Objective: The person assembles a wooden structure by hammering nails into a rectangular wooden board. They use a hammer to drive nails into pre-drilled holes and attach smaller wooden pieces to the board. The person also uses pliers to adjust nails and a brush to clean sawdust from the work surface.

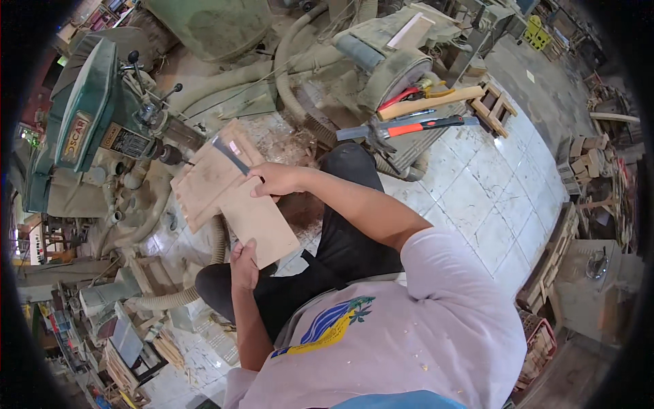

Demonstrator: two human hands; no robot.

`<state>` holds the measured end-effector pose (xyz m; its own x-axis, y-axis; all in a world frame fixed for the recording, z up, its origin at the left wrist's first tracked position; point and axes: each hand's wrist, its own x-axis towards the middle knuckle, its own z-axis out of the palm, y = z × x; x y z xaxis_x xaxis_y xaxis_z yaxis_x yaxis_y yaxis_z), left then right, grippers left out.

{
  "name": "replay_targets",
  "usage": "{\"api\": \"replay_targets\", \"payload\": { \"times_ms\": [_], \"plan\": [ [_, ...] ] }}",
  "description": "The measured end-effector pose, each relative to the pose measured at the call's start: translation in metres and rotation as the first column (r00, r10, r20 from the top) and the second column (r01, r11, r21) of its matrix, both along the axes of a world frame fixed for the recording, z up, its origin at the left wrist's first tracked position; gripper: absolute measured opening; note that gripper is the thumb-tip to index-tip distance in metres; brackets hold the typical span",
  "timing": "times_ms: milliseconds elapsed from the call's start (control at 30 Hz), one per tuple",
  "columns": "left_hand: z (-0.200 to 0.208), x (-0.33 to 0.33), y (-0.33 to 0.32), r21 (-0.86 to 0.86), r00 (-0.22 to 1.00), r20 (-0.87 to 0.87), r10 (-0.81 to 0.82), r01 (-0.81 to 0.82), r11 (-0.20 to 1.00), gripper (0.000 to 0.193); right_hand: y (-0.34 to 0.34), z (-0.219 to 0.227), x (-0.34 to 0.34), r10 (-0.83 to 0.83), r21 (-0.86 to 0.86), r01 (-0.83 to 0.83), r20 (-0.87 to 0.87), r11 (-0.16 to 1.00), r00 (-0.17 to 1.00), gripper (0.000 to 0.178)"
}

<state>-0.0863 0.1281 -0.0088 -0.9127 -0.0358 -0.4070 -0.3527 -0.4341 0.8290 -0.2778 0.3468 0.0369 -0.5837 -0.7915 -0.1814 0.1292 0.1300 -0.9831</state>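
My right hand [278, 180] pinches the upper edge of a tan board [262, 221], forearm [351, 203] slanting across from the right, while my left hand [244, 262] pinches its lower left edge. The board is before my lap [347, 255], partly covering a wooden panel [204, 183] by the green drill press [85, 116]; a hammer [426, 127] lies off to the right

Left hand [244, 264] gripping — right hand [278, 179] (higher) too

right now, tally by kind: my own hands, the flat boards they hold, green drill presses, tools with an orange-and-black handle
Own hands, left hand and right hand: 2
Flat tan board held: 1
Green drill press: 1
Orange-and-black-handled tool: 1
Total: 5
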Motion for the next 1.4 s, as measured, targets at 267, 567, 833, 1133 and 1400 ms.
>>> {"api": "replay_targets", "payload": {
  "times_ms": [267, 567, 833, 1133, 1400],
  "plan": [
    [-0.003, -0.024, 0.010, 0.052, 0.997, -0.072, 0.002, 0.002, 0.999, 0.056, -0.007, -0.016, 0.014, 0.106, 0.061, -0.102, -0.066, 0.993, 0.992, 0.033],
    [-0.020, -0.006, -0.002, 0.036, 0.999, 0.004, 0.048, -0.048, 0.998, 0.056, -0.020, -0.021, 0.025, 0.160, 0.184, -0.117, -0.241, 0.976, 0.957, 0.032],
    [-0.023, -0.008, 0.006, 0.040, 0.987, 0.109, 0.122, -0.127, 0.991, 0.052, -0.015, -0.025, 0.028, 0.103, 0.244, 0.012, -0.454, 0.970, 0.885, 0.033],
    [-0.017, -0.002, -0.017, 0.122, 0.941, 0.135, 0.309, -0.326, 0.938, 0.037, 0.177, 0.050, -0.005, -0.123, 0.262, 0.785, -0.911, 0.561, 0.393, 0.024],
    [-0.068, -0.048, -0.055, 0.353, 0.929, 0.167, 0.331, -0.370, 0.859, 0.034, 0.297, 0.015, 0.039, 0.258, 0.563, 0.691, -0.825, 0.454, 0.503, 0.046]
  ]
}}
